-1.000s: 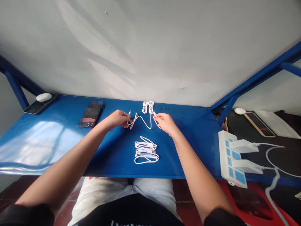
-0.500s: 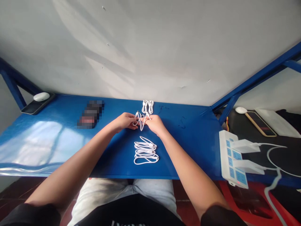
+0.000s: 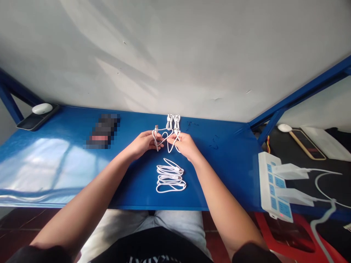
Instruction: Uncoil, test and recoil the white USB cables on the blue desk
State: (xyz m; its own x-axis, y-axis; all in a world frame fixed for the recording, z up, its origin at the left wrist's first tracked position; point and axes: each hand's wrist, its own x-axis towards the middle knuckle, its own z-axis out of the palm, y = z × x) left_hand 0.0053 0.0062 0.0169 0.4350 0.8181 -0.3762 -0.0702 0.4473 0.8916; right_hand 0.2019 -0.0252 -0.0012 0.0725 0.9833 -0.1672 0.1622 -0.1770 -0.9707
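Between our hands, over the middle of the blue worktop (image 3: 227,164), hangs a white USB cable (image 3: 166,135), looped and partly crossed over itself; we cannot tell whether its lowest loops touch the surface. Our left hand (image 3: 146,141) pinches it between thumb and fingers, close to an upright plug (image 3: 156,127). Our right hand (image 3: 185,142) pinches another stretch, its fingertips near the left ones. Just beyond our hands lie two small coiled white cables (image 3: 177,122), side by side. Nearer to us rests a loose pile of white cable (image 3: 170,177) in flattened loops. Well to the left lies a dark, pixelated object (image 3: 102,131), and in the far left corner a white oval piece (image 3: 42,108) sits on a dark slab (image 3: 33,122). At the right end, a white power strip (image 3: 264,175) holds two white chargers (image 3: 290,171). Behind everything rises a grey wall (image 3: 192,54).
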